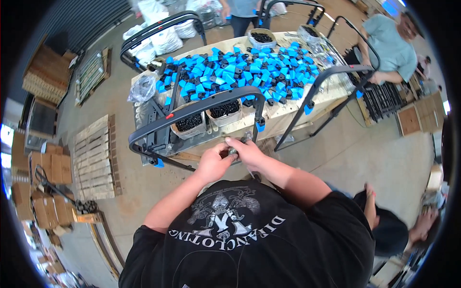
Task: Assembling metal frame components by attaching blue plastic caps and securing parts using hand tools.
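In front of my chest, both hands meet at a small grey metal tool (233,151), mostly covered by fingers, so its kind is unclear. My left hand (213,162) is closed, its thumb and fingers curled on the tool's near end. Fingers of my right hand (247,153) wrap the same piece from the other side. Just beyond them, a black U-shaped tube handle (194,111) with a red button and blue end pieces leans at the table's near edge. Two boxes of small black parts, a left box (189,127) and a right box (225,114), sit behind its bar.
Many blue-and-black plastic caps (235,72) cover the worktable (283,113). More black handle frames, including a right frame (321,81), lean around it. A co-worker (391,45) grips a frame at the right. A wooden pallet (93,161) lies on the floor at left.
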Tool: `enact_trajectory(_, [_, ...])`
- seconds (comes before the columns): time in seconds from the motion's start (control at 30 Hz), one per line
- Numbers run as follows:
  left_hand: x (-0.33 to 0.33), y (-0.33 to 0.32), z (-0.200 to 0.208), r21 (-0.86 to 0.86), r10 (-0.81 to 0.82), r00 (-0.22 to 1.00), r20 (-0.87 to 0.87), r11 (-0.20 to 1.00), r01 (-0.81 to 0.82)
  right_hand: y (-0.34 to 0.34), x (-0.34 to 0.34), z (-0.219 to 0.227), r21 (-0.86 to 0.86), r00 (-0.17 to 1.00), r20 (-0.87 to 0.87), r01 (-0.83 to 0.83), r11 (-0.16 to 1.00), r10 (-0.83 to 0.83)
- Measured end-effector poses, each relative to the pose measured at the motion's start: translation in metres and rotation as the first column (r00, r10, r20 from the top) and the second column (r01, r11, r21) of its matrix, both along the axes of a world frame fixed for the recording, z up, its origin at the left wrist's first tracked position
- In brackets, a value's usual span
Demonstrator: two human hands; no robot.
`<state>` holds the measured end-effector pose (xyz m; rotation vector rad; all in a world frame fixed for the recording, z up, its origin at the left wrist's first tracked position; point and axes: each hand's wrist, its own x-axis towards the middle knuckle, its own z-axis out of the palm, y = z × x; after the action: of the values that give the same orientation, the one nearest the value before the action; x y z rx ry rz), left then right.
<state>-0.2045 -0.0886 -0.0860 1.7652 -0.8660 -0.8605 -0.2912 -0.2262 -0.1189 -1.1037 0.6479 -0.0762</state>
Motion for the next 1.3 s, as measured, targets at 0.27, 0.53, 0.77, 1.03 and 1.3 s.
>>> enact_trajectory(0.27, [0.056, 0.152, -0.044, -0.1, 0.329, 0.941, 0.084, 0.942, -0.321, 0.143, 0.051, -0.041, -0.361, 0.971, -0.003, -0.225, 0.905, 0.24])
enact_trajectory(0.53, [0.107, 0.26, -0.073, -0.268, 0.419, 0.898, 0.132, 0.888, -0.375, 0.194, 0.08, -0.025, -0.541, 0.919, -0.145, -0.384, 0.748, 0.367])
enact_trajectory(0.77, [0.162, 0.301, -0.123, -0.161, 0.636, 0.668, -0.386, 0.666, -0.728, 0.207, 0.082, -0.063, -0.665, 0.889, -0.446, -0.406, 0.627, 0.104])
enact_trajectory(1.03, [0.186, 0.285, -0.136, 0.012, 0.617, 0.464, -0.636, 0.609, -0.793, 0.216, 0.086, -0.091, -0.49, 0.897, -0.415, -0.362, 0.793, 0.153])
enact_trajectory(1.3, [0.195, 0.286, -0.151, -0.081, 0.564, 0.48, -0.672, 0.588, -0.805, 0.213, 0.072, -0.106, -0.54, 0.913, -0.375, -0.358, 0.762, 0.163])
